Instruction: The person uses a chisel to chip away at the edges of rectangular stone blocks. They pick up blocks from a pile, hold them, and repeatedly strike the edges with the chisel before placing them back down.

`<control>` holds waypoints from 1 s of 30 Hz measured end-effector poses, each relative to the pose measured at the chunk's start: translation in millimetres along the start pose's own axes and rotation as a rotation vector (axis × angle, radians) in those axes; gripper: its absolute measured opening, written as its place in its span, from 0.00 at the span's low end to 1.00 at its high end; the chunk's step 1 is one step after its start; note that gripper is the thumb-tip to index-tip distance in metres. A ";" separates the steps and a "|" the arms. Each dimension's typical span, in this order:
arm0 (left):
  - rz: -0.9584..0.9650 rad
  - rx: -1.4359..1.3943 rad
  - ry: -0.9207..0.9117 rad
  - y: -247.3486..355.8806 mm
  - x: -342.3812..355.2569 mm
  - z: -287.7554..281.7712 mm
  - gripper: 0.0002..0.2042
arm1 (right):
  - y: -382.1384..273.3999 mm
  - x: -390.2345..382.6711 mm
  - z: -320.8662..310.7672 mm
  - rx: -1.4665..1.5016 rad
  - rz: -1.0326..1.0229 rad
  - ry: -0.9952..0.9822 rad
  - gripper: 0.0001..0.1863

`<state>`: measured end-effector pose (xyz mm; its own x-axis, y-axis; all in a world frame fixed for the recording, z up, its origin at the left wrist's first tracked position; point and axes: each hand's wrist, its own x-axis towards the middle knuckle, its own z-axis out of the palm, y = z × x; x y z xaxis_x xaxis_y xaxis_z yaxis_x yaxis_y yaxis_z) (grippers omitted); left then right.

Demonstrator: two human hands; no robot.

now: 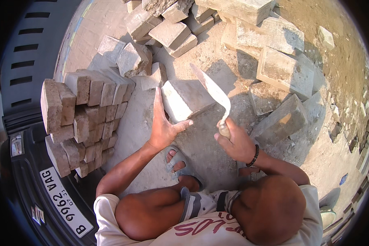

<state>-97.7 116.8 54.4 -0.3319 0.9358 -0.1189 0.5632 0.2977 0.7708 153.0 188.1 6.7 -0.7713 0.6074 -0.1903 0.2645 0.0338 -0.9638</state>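
My left hand (165, 128) grips a grey concrete block (188, 98) in front of my knees, fingers along its left side and thumb at its near edge. The block's left end face is bright in the sun and looks rough. My right hand (238, 141), with a dark beaded bracelet at the wrist, is closed round the wooden handle of a trowel (217, 94). Its narrow metal blade points away and to the left, over the block's right side. I cannot tell if blade and block touch.
To the left, a stack of blocks (90, 119) stands beside a dark vehicle bumper (24, 192). Loose blocks (170, 35) are heaped at the far side, and more blocks (285, 71) lie at the right. Rubble (340, 110) covers the ground farther right. My sandalled foot (178, 162) is below the block.
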 end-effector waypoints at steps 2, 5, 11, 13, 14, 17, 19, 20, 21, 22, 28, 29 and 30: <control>-0.090 -0.216 -0.012 15.1 4.3 8.1 0.68 | 13.5 -3.1 5.8 -0.055 0.022 -0.027 0.18; -0.256 -0.411 0.042 23.3 2.0 2.4 0.67 | 32.3 28.1 -14.9 0.169 0.636 -0.186 0.21; -0.365 -0.371 0.095 14.0 -0.3 -4.1 0.66 | -27.8 10.5 -9.8 -0.057 0.070 -0.052 0.18; -0.319 -0.359 0.083 3.2 -6.4 -3.9 0.65 | -43.9 6.1 -4.9 -0.092 0.000 -0.123 0.19; -0.299 -0.389 0.071 0.8 -6.2 -2.7 0.64 | -44.2 7.1 -1.9 -0.148 0.006 -0.180 0.20; -0.424 -0.371 0.129 -3.2 -10.1 -6.2 0.62 | -7.1 36.1 0.4 -0.280 0.177 -0.222 0.22; -0.528 -0.482 0.163 0.8 -5.0 -6.4 0.59 | 16.1 56.9 -14.9 -0.324 0.252 -0.189 0.23; -0.574 -0.598 0.165 9.5 -1.9 -11.1 0.55 | 17.3 62.5 -20.1 -0.309 0.241 -0.175 0.23; -0.618 -0.714 0.166 13.7 -0.2 -13.7 0.51 | 16.4 65.2 -22.1 -0.294 0.229 -0.161 0.24; -0.637 -0.695 0.217 5.0 -2.2 -10.7 0.41 | 12.1 60.7 -17.1 -0.238 0.248 -0.149 0.24; -0.694 -0.581 0.206 -4.8 -4.0 -36.0 0.39 | 56.0 42.1 17.6 -0.177 0.228 -0.006 0.21; -0.581 -0.369 0.147 -4.3 -8.6 -41.7 0.39 | 54.9 42.6 13.5 -0.068 0.281 -0.019 0.21; -0.459 -0.159 0.092 0.7 -12.5 -49.0 0.40 | 45.5 43.6 7.1 -0.011 0.302 -0.021 0.21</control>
<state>-130.2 96.1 87.1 -0.5883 0.6923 -0.4179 0.2235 0.6358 0.7388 127.3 210.5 -46.7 -0.6684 0.5748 -0.4721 0.4902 -0.1370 -0.8608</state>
